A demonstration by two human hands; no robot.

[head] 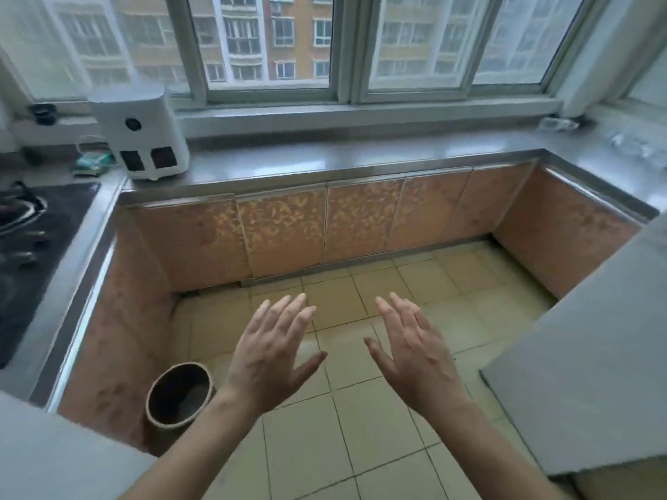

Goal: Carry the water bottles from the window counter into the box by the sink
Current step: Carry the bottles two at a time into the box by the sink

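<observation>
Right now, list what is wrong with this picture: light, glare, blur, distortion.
Head view: daylight from the window is the main light; soft glare on the steel counter; wide-angle bending of counter edges; clear items at far right too blurred to identify; both hands sharp.

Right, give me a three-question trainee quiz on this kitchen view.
1. True or false: the left hand is holding a bottle.
2. Multiple choice: the white appliance stands on the window counter at its A) left end, B) right end, C) middle.
3. Fill in: the round bin stands on the floor next to the ____ arm.

Key: 1. False; both it and the right hand are open and empty. 2. A. 3. Left.
</observation>
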